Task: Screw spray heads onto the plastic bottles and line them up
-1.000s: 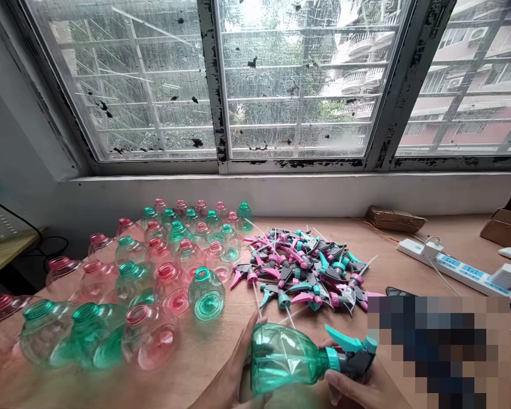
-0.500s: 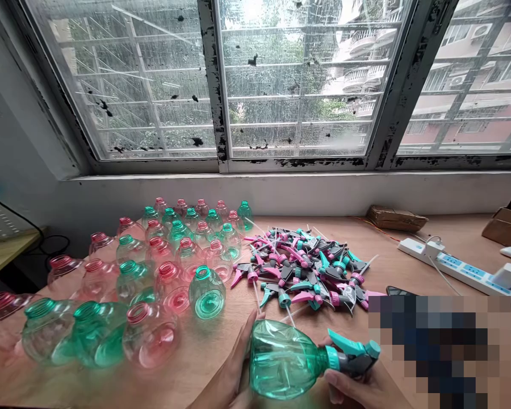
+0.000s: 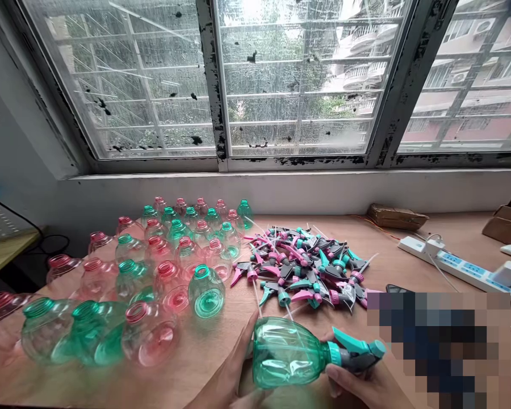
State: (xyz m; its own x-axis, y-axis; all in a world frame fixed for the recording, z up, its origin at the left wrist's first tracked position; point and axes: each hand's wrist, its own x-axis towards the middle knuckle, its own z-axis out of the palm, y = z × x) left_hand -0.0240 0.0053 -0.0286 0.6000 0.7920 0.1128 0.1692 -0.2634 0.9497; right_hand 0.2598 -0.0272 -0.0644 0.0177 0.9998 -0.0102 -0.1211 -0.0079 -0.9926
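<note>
A clear green spray bottle lies on its side between my hands, low in the view. Around its base end my left hand is closed, fingers partly hidden behind and under it. At the neck, my right hand grips the teal collar of the trigger sprayer head, which sits on the bottle's mouth. The head has a teal trigger and a dark grey body. Just beyond the bottle lies a pile of loose sprayer heads in pink, teal and grey, with thin white tubes.
Open-necked pink and green bottles stand in rows on the wooden table to the left. At right are a white power strip, a brown package, a brown box and a blurred-out patch. A window runs behind.
The green bottle, held in both hands, has shifted slightly right and turned a little about its length. The bottles and the pile on the table stay as they were.
</note>
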